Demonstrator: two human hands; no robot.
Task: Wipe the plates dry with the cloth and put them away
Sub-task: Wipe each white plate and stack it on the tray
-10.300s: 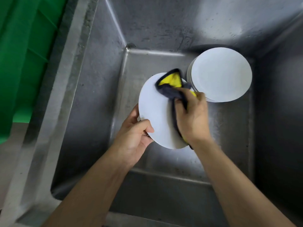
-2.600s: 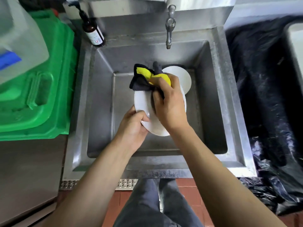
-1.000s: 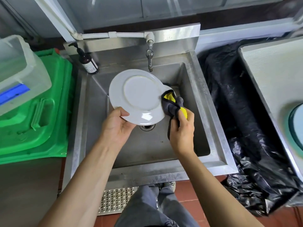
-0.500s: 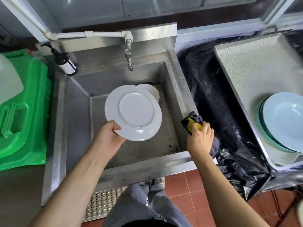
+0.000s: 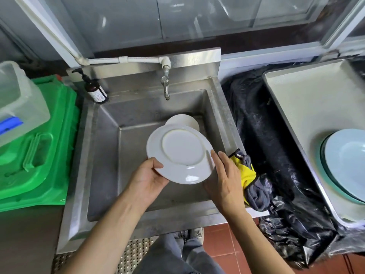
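Note:
My left hand grips a white plate by its lower left rim above the sink, underside towards me. The straight fingers of my right hand lie against the plate's right edge. The yellow and grey cloth is draped over the sink's right rim, just right of that hand. More white plates are stacked in the sink's far part, half hidden by the held plate. Pale blue plates are stacked on a metal tray at the right.
A tap hangs over the steel sink's back. A soap bottle stands at its back left corner. A green bin with a clear box on it is at the left. Black plastic fills the gap between sink and tray.
My right hand has let go of the cloth, which now lies on the sink's right rim, and has moved left to the plate's edge. The view shifted left.

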